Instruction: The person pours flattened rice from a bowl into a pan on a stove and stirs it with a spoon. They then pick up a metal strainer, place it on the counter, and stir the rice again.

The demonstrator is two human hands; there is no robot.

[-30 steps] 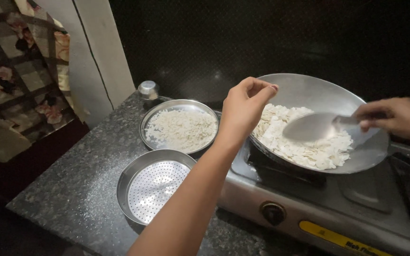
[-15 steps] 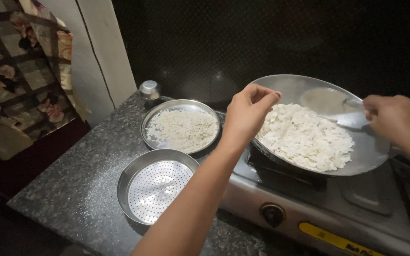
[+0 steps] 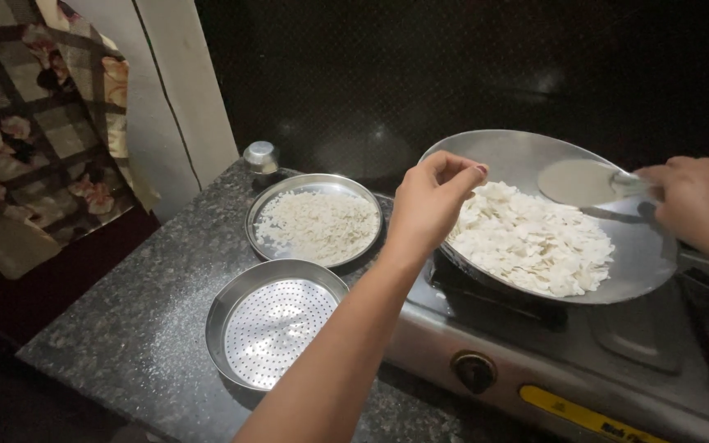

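- Nearest us, a steel sieve with a dotted bottom sits on the speckled dark counter, nothing in it.
- The person's left forearm runs up from the bottom edge, crossing the front of the stove, with its knob and yellow strip.
- Just behind the sieve, a steel plate carries a thin spread of white flakes.
- Left hand is over the near rim of the pan, fingertips pinched together; whether a flake is caught between them, I cannot tell.
- The pan sits on the burner, with a heap of white flattened rice across its middle.
- Right hand, at the far right, is closed around the handle of a flat spatula, its round blade raised over the back of the pan.
- Far back, a small steel pot stands by the dark wall.
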